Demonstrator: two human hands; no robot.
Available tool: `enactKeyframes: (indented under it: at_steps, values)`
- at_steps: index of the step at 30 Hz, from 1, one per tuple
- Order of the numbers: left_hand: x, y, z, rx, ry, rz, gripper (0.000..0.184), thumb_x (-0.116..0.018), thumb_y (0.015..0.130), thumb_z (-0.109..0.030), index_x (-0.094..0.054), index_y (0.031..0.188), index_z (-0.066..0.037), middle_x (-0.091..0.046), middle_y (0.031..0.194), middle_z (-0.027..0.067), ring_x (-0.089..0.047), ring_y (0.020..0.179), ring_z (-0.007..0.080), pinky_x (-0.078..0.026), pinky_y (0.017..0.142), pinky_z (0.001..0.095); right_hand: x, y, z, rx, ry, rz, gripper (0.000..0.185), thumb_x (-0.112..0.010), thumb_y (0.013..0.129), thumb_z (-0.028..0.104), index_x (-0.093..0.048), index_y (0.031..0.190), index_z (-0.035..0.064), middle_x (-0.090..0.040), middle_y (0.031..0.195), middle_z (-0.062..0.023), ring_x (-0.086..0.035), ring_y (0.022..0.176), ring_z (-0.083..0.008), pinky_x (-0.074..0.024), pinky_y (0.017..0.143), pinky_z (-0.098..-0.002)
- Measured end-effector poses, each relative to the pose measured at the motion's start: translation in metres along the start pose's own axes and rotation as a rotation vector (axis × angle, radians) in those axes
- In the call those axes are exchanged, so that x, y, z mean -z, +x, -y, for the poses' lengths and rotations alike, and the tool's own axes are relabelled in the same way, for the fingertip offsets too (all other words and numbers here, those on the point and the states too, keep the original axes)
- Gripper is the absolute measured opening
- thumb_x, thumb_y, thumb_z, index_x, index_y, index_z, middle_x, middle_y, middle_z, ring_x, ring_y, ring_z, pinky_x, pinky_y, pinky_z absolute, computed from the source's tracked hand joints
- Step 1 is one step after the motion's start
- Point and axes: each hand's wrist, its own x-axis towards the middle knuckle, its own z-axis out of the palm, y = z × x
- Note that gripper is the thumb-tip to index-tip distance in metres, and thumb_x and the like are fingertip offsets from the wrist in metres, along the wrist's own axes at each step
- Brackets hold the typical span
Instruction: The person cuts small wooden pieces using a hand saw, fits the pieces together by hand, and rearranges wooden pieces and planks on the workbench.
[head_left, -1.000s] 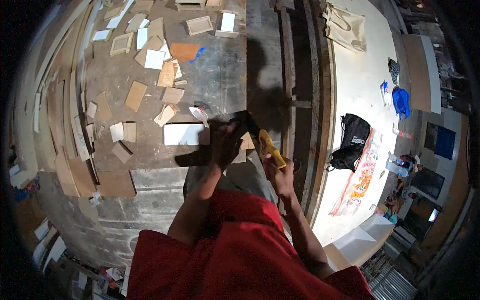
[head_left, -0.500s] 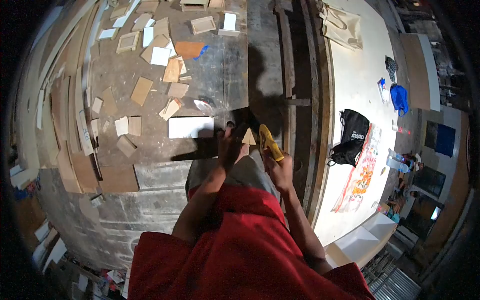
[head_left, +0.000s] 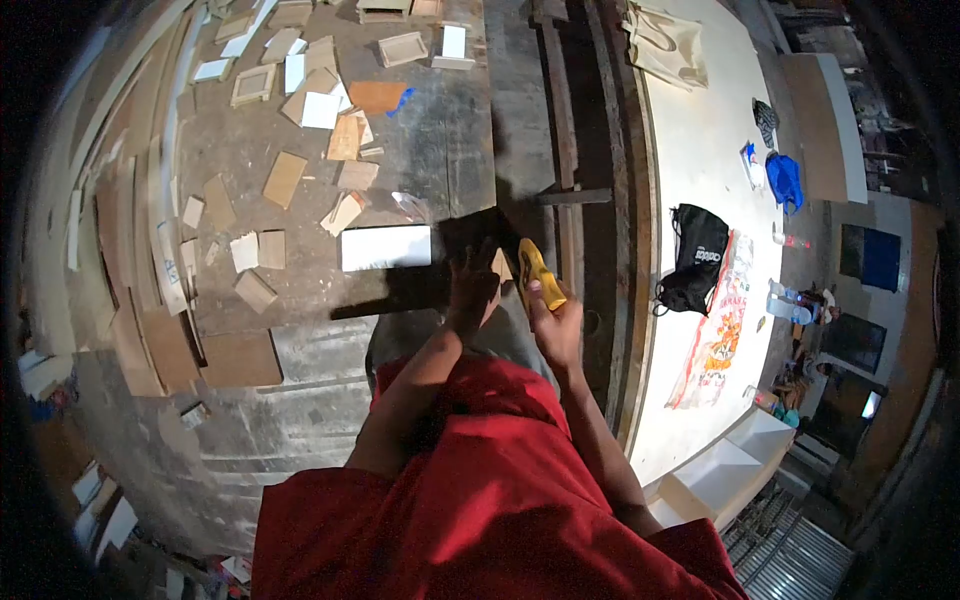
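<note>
My right hand (head_left: 557,320) is closed around the yellow handle (head_left: 538,272) of what looks like a hand saw. Its dark blade points up and left, mostly lost in shadow. My left hand (head_left: 472,290) lies just left of the saw with its fingers spread, low over the work surface in deep shade. Between the two hands shows a small pale piece of wood (head_left: 501,265). Whether my left fingers press on a board beneath them is too dark to tell. A white rectangular panel (head_left: 386,248) lies left of my left hand.
Wood offcuts (head_left: 285,180) are scattered over the worktop on the left, beside long strips (head_left: 140,220). Wooden beams (head_left: 630,230) with dark gaps run along my right. Beyond them a white board (head_left: 690,150) carries a black drawstring bag (head_left: 698,255) and a tote bag (head_left: 668,48).
My left hand has shifted slightly down and right, and its fingers are now more spread. The saw handle stays in my right hand, a little lower. The view has tilted slightly.
</note>
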Motion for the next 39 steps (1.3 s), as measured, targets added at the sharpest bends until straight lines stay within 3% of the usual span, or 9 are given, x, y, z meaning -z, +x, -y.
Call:
enactKeyframes:
  at_steps: [4,7,9,15,20,25,31,34,39]
  values:
    - [-0.026,-0.007,0.008,0.001,-0.147,-0.126,0.056,-0.067,0.089,-0.027,-0.061,0.140,-0.005,-0.038,0.164,0.0131,-0.044,0.142,0.0393,-0.039,0.107,0.0631,-0.001,-0.015,0.000,-0.018,-0.033,-0.036,0.033,-0.066,0.104,0.034,-0.066,0.100,0.0007,-0.057,0.073,0.0039,-0.048,0.062,-0.0049,-0.0367,0.055,-0.0240]
    - [-0.034,-0.006,0.010,-0.033,0.240,0.070,0.062,-0.073,0.087,-0.031,-0.060,0.141,-0.004,-0.041,0.162,0.0111,-0.045,0.141,0.0365,-0.041,0.105,0.0605,0.004,-0.041,-0.002,-0.005,0.053,-0.079,0.032,-0.066,0.104,0.032,-0.069,0.106,-0.0004,-0.057,0.076,0.0067,-0.048,0.064,-0.0037,-0.0361,0.055,-0.0233]
    - [-0.009,-0.001,0.009,0.085,-0.170,-0.069,0.062,-0.078,0.081,-0.030,-0.064,0.136,-0.004,-0.046,0.157,0.0099,-0.046,0.139,0.0347,-0.042,0.101,0.0578,0.008,-0.039,0.003,-0.028,0.094,-0.045,0.033,-0.067,0.104,0.032,-0.069,0.108,-0.0008,-0.057,0.076,0.0066,-0.048,0.064,-0.0035,-0.0361,0.055,-0.0232]
    - [-0.029,0.003,0.009,0.103,-0.192,-0.060,0.056,-0.082,0.077,-0.033,-0.072,0.124,-0.005,-0.053,0.151,0.0088,-0.046,0.137,0.0348,-0.042,0.100,0.0554,0.011,-0.047,0.040,-0.018,-0.069,-0.032,0.031,-0.068,0.102,0.022,-0.069,0.114,-0.0062,-0.068,0.088,-0.0054,-0.057,0.083,-0.0114,-0.0494,0.074,-0.0318]
    - [-0.016,0.005,0.001,0.080,-0.077,-0.038,0.049,-0.079,0.081,-0.037,-0.076,0.117,-0.004,-0.051,0.152,0.0138,-0.044,0.138,0.0374,-0.040,0.106,0.0587,0.004,-0.043,0.015,0.056,-0.080,-0.114,0.027,-0.066,0.102,0.020,-0.069,0.111,-0.0056,-0.061,0.081,0.0015,-0.051,0.075,-0.0078,-0.0446,0.066,-0.0263]
    - [-0.003,0.006,-0.007,0.001,0.102,0.063,0.047,-0.072,0.089,-0.037,-0.074,0.121,-0.002,-0.047,0.155,0.0196,-0.043,0.140,0.0399,-0.038,0.109,0.0608,0.011,-0.048,0.051,-0.050,-0.121,-0.023,0.029,-0.068,0.102,0.022,-0.069,0.111,-0.0059,-0.068,0.084,-0.0090,-0.055,0.080,-0.0118,-0.0492,0.071,-0.0344]
    - [0.007,-0.004,-0.003,-0.004,-0.184,0.066,0.046,-0.067,0.093,-0.029,-0.068,0.129,0.001,-0.046,0.155,0.0237,-0.048,0.135,0.0439,-0.039,0.110,0.0587,0.005,-0.046,0.050,0.013,-0.108,-0.074,0.030,-0.067,0.102,0.023,-0.068,0.109,-0.0059,-0.063,0.076,-0.0071,-0.050,0.074,-0.0104,-0.0465,0.065,-0.0345]
    - [-0.038,-0.019,0.014,-0.301,0.637,-0.104,0.045,-0.067,0.091,-0.024,-0.069,0.128,0.001,-0.048,0.154,0.0241,-0.050,0.133,0.0440,-0.039,0.110,0.0575,0.012,-0.037,0.053,-0.093,-0.103,-0.038,0.033,-0.067,0.102,0.028,-0.069,0.108,-0.0049,-0.060,0.074,-0.0015,-0.048,0.069,-0.0076,-0.0425,0.060,-0.0299]
    - [-0.029,-0.004,0.008,0.081,-0.321,0.035,0.041,-0.073,0.089,-0.017,-0.063,0.124,0.000,-0.061,0.124,0.0190,-0.061,0.114,0.0336,-0.050,0.094,0.0475,0.023,-0.046,0.054,0.011,-0.161,-0.004,0.036,-0.067,0.102,0.032,-0.070,0.103,-0.0036,-0.057,0.068,0.0028,-0.051,0.056,-0.0076,-0.0413,0.052,-0.0281]
